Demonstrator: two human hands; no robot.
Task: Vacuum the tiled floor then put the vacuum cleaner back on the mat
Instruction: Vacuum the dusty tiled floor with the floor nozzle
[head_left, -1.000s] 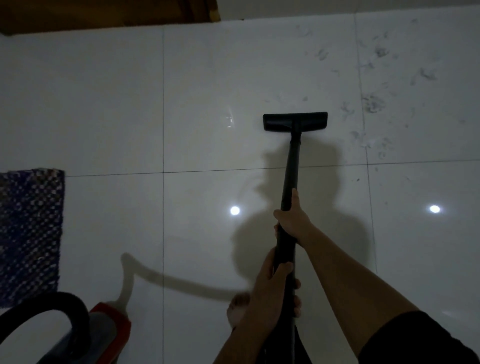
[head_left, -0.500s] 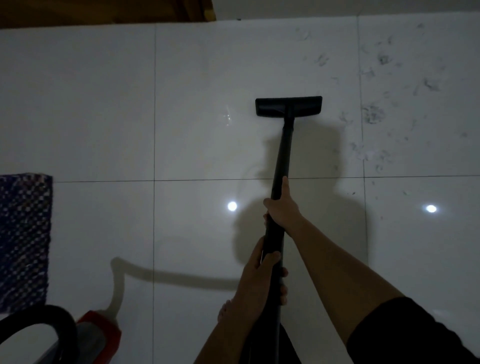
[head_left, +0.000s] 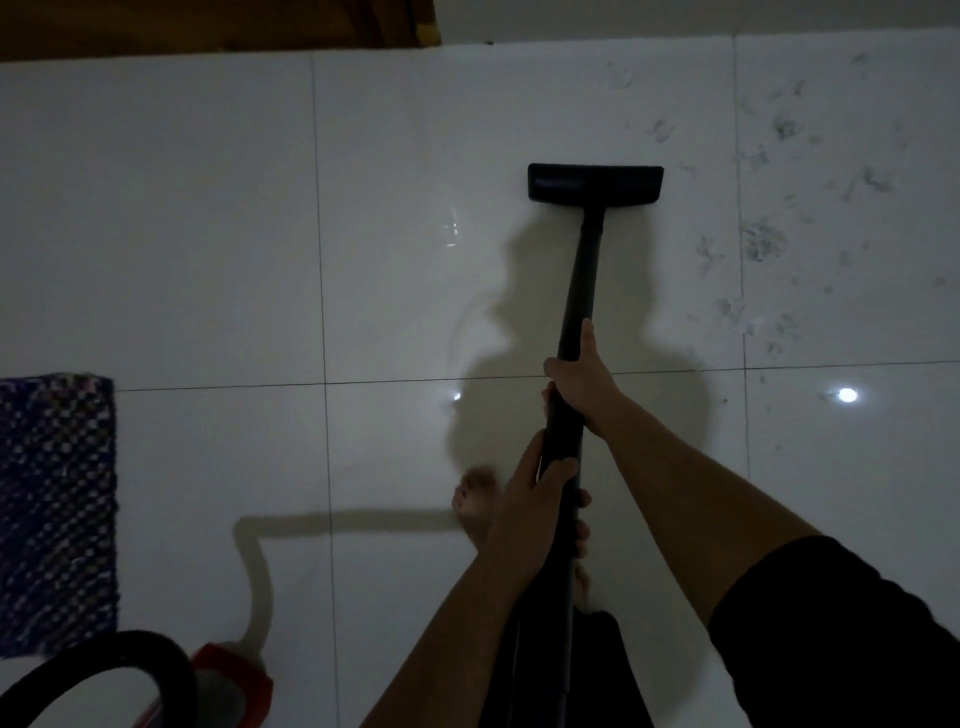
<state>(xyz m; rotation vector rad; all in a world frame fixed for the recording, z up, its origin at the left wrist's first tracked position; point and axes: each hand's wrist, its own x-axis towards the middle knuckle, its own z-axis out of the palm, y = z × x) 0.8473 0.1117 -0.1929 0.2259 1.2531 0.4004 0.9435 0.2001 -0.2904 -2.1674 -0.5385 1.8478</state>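
Right hand wrapped round the wand, thumb lying along it. Left hand grips the same wand, nearer. Floor head flat on the tiled floor, far centre. Dust patches right of the head. Red vacuum body and hose near left, on tile beside the mat.

On tiled floor — mat, nozzle, dust.

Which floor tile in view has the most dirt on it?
The far tile at the right edge, just right of the one under the floor head: grey dust clumps speckle it, while the others look mostly clean.
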